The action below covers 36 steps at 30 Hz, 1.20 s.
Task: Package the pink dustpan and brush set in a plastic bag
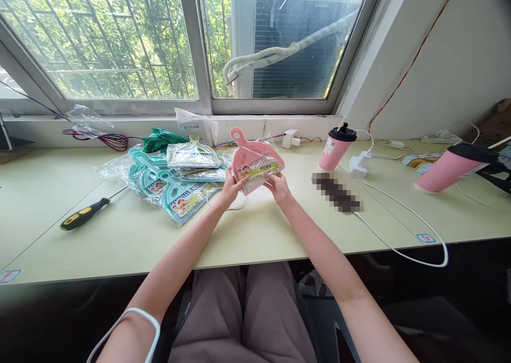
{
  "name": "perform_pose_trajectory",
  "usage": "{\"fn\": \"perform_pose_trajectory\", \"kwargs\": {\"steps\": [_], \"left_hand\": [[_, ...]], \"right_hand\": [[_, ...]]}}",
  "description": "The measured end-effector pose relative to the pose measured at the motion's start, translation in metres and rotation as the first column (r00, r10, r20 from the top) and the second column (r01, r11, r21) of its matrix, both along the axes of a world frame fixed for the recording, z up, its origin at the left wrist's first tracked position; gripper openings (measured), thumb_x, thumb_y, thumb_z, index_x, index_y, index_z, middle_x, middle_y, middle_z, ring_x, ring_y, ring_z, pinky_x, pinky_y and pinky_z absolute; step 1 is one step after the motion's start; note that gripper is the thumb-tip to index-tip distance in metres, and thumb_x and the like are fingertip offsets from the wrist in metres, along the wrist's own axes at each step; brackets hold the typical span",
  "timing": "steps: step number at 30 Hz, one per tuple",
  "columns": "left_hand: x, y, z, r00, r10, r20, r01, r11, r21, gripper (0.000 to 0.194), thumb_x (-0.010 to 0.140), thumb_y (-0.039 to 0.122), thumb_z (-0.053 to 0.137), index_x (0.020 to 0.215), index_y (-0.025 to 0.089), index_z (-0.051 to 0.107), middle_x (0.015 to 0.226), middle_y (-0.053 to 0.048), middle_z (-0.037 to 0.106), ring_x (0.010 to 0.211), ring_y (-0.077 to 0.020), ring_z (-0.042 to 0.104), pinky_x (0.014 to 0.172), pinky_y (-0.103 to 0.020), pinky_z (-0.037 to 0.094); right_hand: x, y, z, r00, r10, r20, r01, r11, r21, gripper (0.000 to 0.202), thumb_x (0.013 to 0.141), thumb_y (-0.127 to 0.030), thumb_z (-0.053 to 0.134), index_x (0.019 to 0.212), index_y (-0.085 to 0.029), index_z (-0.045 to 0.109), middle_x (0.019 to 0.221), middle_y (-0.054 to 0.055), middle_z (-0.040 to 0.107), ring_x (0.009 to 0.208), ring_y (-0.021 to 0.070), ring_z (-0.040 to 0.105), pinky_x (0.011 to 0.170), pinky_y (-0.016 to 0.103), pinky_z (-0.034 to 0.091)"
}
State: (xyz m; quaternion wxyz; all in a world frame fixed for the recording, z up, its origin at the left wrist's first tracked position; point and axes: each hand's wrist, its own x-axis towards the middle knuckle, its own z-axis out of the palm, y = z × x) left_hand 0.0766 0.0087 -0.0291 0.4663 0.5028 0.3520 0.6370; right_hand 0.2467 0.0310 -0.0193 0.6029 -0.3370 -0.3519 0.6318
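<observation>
Held up over the table is a pink dustpan and brush set (257, 161) in clear plastic wrap, its handle pointing up and to the left. My left hand (231, 188) is closed on its lower left edge, and my right hand (279, 187) grips the lower right edge. A printed label crosses the set between my hands. To the left, several wrapped teal sets (186, 198) lie in an overlapping pile. On top of the pile rests a pale green set (194, 155), also wrapped.
A screwdriver (85, 214) lies at the left on the table (131, 246). A pink cup (337, 149), a white charger (360, 164), a looping white cable and another pink cup (451, 170) are to the right. Green plastic (162, 140) lies near the window.
</observation>
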Motion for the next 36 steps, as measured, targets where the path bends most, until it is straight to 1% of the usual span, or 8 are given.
{"fn": "perform_pose_trajectory", "kwargs": {"steps": [6,11,14,18,22,25,29,36], "left_hand": [[0.0,0.004,-0.006,1.0,-0.001,0.01,0.001,0.999,-0.043,0.069,0.059,0.039,0.085,0.114,0.019,0.049,0.114,-0.011,0.065,0.111,-0.0308,0.061,0.091,-0.046,0.052],[0.001,-0.005,0.003,0.998,-0.036,0.047,0.041,0.994,-0.097,0.066,0.063,0.038,0.082,0.117,0.02,0.047,0.122,-0.011,0.063,0.114,-0.0306,0.06,0.089,-0.044,0.053],[0.002,-0.009,0.007,0.998,-0.01,0.057,0.017,0.992,-0.127,0.067,0.062,0.038,0.082,0.115,0.02,0.045,0.119,-0.01,0.063,0.111,-0.0294,0.061,0.086,-0.042,0.054],[0.002,-0.013,0.012,0.999,-0.035,0.007,0.036,0.994,-0.103,0.067,0.063,0.04,0.082,0.115,0.021,0.044,0.118,-0.01,0.061,0.108,-0.0277,0.062,0.081,-0.038,0.055],[0.004,-0.019,0.015,0.994,-0.05,-0.1,0.035,0.989,-0.146,0.068,0.064,0.042,0.081,0.116,0.022,0.041,0.118,-0.01,0.06,0.103,-0.0276,0.062,0.068,-0.033,0.056],[0.006,-0.019,0.015,0.994,-0.038,-0.104,0.021,0.988,-0.153,0.07,0.061,0.04,0.082,0.115,0.022,0.041,0.118,-0.01,0.059,0.102,-0.0276,0.062,0.065,-0.032,0.055],[0.005,-0.017,0.011,0.996,-0.021,-0.083,0.01,0.992,-0.13,0.069,0.06,0.037,0.082,0.115,0.021,0.043,0.116,-0.009,0.059,0.104,-0.0286,0.06,0.069,-0.034,0.056],[0.01,-0.015,0.008,0.995,-0.034,-0.092,0.022,0.991,-0.132,0.073,0.058,0.036,0.085,0.114,0.02,0.042,0.114,-0.01,0.06,0.106,-0.0307,0.06,0.077,-0.041,0.057]], "right_hand": [[-0.001,0.002,-0.004,1.0,-0.016,0.026,0.017,1.0,-0.02,0.026,0.065,-0.019,0.071,0.088,-0.022,0.061,0.089,-0.003,0.07,0.076,0.0134,0.065,0.071,0.028,0.056],[0.001,0.003,-0.002,1.0,0.029,0.007,-0.029,0.999,-0.026,0.018,0.072,-0.022,0.065,0.09,-0.023,0.061,0.086,-0.002,0.071,0.072,0.0139,0.065,0.072,0.03,0.057],[0.007,0.004,0.001,0.996,0.092,-0.008,-0.091,0.996,0.003,0.021,0.07,-0.017,0.064,0.089,-0.023,0.06,0.087,-0.002,0.072,0.074,0.0144,0.066,0.075,0.032,0.057],[0.017,0.007,0.003,0.983,0.18,0.032,-0.181,0.981,0.067,0.024,0.069,-0.015,0.066,0.091,-0.022,0.06,0.091,0.0,0.073,0.079,0.0164,0.067,0.08,0.037,0.058],[0.018,0.01,0.002,0.994,0.093,0.053,-0.094,0.995,0.018,0.018,0.072,-0.017,0.067,0.089,-0.021,0.061,0.087,-0.001,0.072,0.074,0.015,0.067,0.075,0.034,0.058],[0.014,0.012,0.0,0.997,0.053,0.052,-0.052,0.998,-0.025,0.016,0.073,-0.016,0.067,0.087,-0.021,0.062,0.086,-0.001,0.072,0.073,0.0145,0.067,0.071,0.031,0.058],[0.01,0.012,-0.003,0.997,0.041,0.069,-0.039,0.999,-0.032,0.017,0.073,-0.018,0.07,0.087,-0.022,0.062,0.084,-0.002,0.071,0.07,0.0139,0.066,0.072,0.032,0.058],[0.009,0.011,-0.006,0.996,-0.067,0.053,0.071,0.994,-0.088,0.011,0.076,-0.024,0.067,0.086,-0.022,0.062,0.075,-0.003,0.069,0.064,0.012,0.064,0.064,0.026,0.057]]}}
